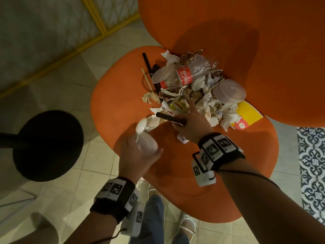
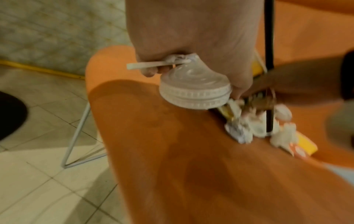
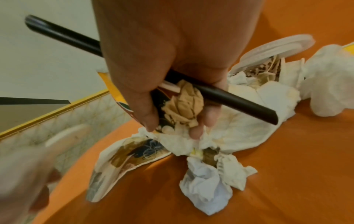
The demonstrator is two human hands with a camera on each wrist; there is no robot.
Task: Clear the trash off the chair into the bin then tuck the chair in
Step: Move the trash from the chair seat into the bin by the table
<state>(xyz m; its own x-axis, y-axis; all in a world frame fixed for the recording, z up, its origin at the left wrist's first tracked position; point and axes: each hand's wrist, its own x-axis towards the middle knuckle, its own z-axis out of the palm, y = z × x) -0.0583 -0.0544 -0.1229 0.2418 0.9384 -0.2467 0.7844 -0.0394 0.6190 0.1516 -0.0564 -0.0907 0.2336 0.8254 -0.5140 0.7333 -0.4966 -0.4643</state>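
Presently the trash [image 1: 191,88] lies heaped toward the back of the orange chair [image 1: 123,95] seat, against the backrest; no bin is in view. The left hand [image 1: 135,155] is curled round a clear domed plastic lid [image 2: 195,89] and a white plastic spoon [image 2: 153,65], held together just above the near part of the seat. The right hand [image 1: 193,127] is closed on a black straw [image 3: 229,97] and a crumpled tan paper wad [image 3: 185,103], with its fingertips [image 3: 195,133] pressing into a white napkin [image 3: 239,133] at the edge of the heap. Judged from appearance, everything here is light. The napkins and wrappers are soft and will compress, so they are best gathered in a bunch from above rather than singly. The crushed Coca-Cola bottle [image 1: 186,76] and the second clear lid [image 1: 228,91] are thin, smooth plastic, likely to slip or spring from a loose grasp; the bottle is best taken across its labelled waist, the lid by its rim. The yellow card box [image 1: 246,117] is flat and stiffer, best pinched at an edge. Both hands already carry items, so further small pieces risk dropping. The wooden stick [image 1: 148,81] is rigid and thin.
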